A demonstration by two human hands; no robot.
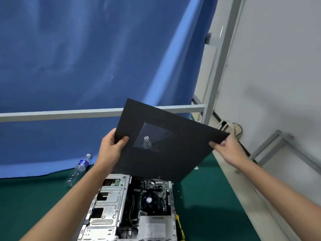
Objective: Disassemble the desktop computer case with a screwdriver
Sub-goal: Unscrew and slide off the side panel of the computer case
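Holding the black side panel [166,141] in the air above the opened computer case [132,209], both hands are pinching it at opposite corners — the left hand [111,146] with its thumb on the upper face near the left corner, the right hand [227,150] with its fingers curled round the right corner. The panel is tilting, its perforated vent patch [152,138] facing up. The case is lying on the green surface [34,197] with its interior showing: a silver drive cage [107,202] at left, a black cooler fan [149,200] on the board, a grey power supply [154,226] nearest the person. A yellow-handled tool [178,223] is lying against the case's right edge. A clear plastic bottle [78,169] is lying on its side — well apart, beside the blue curtain [78,58].
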